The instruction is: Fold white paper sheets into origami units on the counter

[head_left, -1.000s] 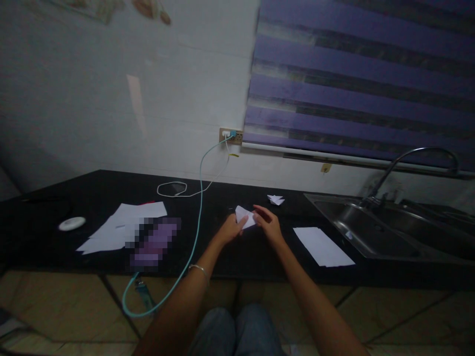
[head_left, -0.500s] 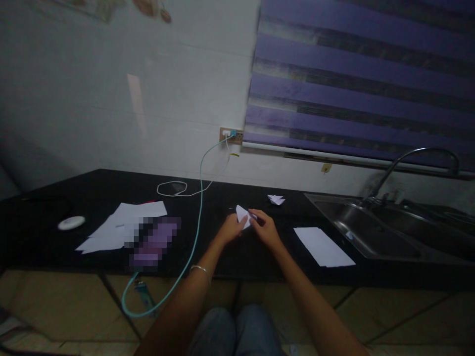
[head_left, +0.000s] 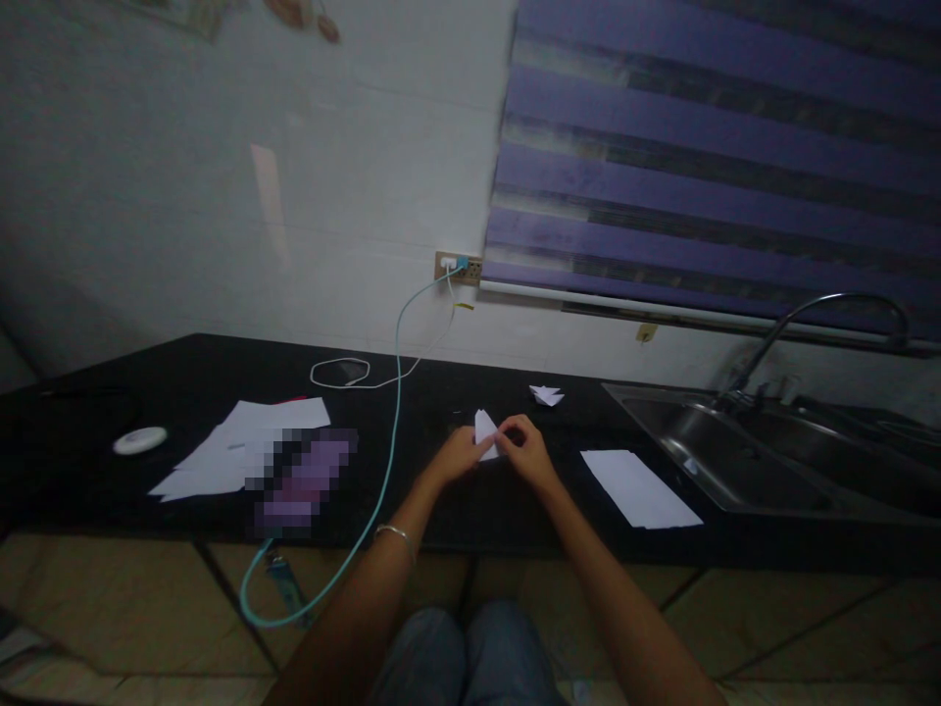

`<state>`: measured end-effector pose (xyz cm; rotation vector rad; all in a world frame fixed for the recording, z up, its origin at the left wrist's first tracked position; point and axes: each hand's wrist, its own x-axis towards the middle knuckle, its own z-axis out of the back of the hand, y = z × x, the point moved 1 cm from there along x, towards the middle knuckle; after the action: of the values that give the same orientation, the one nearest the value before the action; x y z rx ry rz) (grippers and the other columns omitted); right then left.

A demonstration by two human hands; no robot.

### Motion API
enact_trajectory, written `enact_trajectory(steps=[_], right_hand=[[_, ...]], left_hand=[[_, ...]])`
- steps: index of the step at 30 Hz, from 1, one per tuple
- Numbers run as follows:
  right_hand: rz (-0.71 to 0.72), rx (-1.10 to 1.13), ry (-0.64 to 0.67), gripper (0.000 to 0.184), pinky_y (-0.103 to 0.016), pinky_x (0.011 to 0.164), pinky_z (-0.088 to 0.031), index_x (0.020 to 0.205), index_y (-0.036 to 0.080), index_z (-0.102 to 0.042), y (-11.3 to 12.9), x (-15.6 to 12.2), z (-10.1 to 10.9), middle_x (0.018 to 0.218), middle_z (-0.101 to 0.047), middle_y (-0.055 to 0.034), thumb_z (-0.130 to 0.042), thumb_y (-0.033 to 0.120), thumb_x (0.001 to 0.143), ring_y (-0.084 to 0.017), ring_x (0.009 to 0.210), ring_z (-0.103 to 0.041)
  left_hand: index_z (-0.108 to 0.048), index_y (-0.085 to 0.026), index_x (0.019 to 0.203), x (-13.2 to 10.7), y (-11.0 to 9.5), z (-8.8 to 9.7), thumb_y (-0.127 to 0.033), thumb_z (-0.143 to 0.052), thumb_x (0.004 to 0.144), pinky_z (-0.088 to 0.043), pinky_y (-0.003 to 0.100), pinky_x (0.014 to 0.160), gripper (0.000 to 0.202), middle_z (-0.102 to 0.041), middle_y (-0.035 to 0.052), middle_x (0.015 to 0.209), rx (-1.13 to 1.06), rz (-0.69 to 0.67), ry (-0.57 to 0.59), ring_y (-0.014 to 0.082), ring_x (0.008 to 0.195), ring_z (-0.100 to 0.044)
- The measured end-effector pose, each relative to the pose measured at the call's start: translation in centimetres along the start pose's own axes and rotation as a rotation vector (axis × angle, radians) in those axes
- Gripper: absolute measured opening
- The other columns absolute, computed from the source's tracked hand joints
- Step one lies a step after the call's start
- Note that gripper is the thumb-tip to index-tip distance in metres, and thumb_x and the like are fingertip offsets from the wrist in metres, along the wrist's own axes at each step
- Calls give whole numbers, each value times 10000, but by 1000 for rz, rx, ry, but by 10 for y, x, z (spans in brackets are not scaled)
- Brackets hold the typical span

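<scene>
A small folded piece of white paper (head_left: 484,428) stands between my two hands over the black countertop (head_left: 441,490). My left hand (head_left: 457,456) pinches its lower left side, and a bracelet shows on that wrist. My right hand (head_left: 524,449) curls its fingers round the paper's right side. Both hands are closed on the paper. Only the paper's pointed upper part shows above the fingers.
A flat white sheet (head_left: 638,488) lies right of my hands, a steel sink (head_left: 742,451) with a tap beyond it. Another folded paper shape (head_left: 546,395) sits behind. Loose sheets (head_left: 235,446), a white round object (head_left: 139,440) and a teal cable (head_left: 389,412) lie left.
The folded paper has got narrower and more upright between my fingers. My right hand has drawn closer to the left. The camera barely moved.
</scene>
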<state>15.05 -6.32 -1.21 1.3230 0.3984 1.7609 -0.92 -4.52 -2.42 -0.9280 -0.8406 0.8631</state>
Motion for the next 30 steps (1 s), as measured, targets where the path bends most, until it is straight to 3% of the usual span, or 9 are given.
enact_trajectory(steps=[6, 11, 24, 30], right_hand=[[0, -62, -19, 65, -267, 640, -398, 778, 185, -580, 3, -2, 1, 770, -537, -14, -542, 237, 786, -157, 713, -503], [-3, -44, -2, 61, -258, 631, -401, 788, 185, -557, 6, -4, -1, 725, -540, -4, -534, 241, 782, -153, 689, -511], [-144, 14, -38, 173, -255, 573, -436, 831, 168, -597, -8, -4, -4, 693, -583, -14, -627, 305, 729, -146, 619, -530], [-29, -44, -25, 189, -258, 578, -418, 929, 182, -622, 7, -5, -1, 765, -619, -26, -590, 289, 777, -149, 629, -539]], left_hand=[[-596, -103, 706, 1, 1, 0, -507, -519, 802, -366, 215, 493, 422, -543, 5, 535, -55, -53, 75, 111, 463, -489], [-558, -117, 581, 3, -1, 2, -469, -490, 813, -350, 226, 496, 428, -535, 15, 492, 64, -43, 10, 123, 455, -494], [-557, -122, 601, -1, -4, 2, -465, -473, 823, -332, 221, 485, 417, -547, 17, 522, 105, -78, -14, 125, 475, -497], [-539, -131, 570, 0, -5, 1, -479, -448, 839, -348, 229, 501, 449, -522, 6, 475, 87, -57, -23, 124, 451, -491]])
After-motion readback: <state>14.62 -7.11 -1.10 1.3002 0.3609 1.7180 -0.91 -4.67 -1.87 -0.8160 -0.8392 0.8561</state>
